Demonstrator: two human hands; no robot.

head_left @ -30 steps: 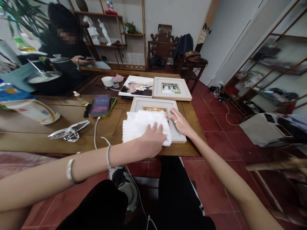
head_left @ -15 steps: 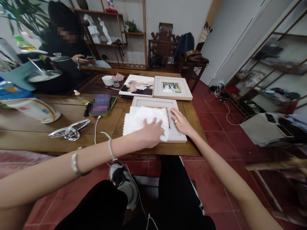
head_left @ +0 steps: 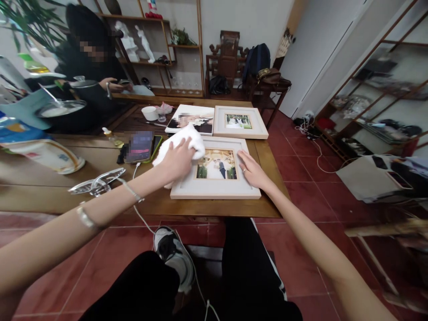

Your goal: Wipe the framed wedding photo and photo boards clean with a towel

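Observation:
A picture frame (head_left: 185, 189) with a pale wooden edge and white mat lies flat near the table's front edge, a wedding photo (head_left: 217, 165) at its centre. Over its left side my left hand (head_left: 179, 162) grips a white cloth (head_left: 174, 140), which covers the frame's upper left corner. My right hand (head_left: 252, 169) rests on the right side of the frame, fingers stretched out flat, a ring on one finger. Behind lie a second framed photo (head_left: 259, 122) and a white-edged photo panel (head_left: 200, 117), side by side.
To the left on the wooden table (head_left: 40, 191) are a silver hair clip (head_left: 96, 182), a phone (head_left: 138, 147) with a charging cable, a blue-and-white packet (head_left: 43, 151) and a small dropper bottle (head_left: 113, 138). A white cup (head_left: 150, 113) stands farther back. Across the table sits a person (head_left: 90, 53) in dark clothes.
My left hand has moved left and slightly back with the cloth, lifting and bunching it, so the wedding photo is uncovered. My right hand stays on the frame.

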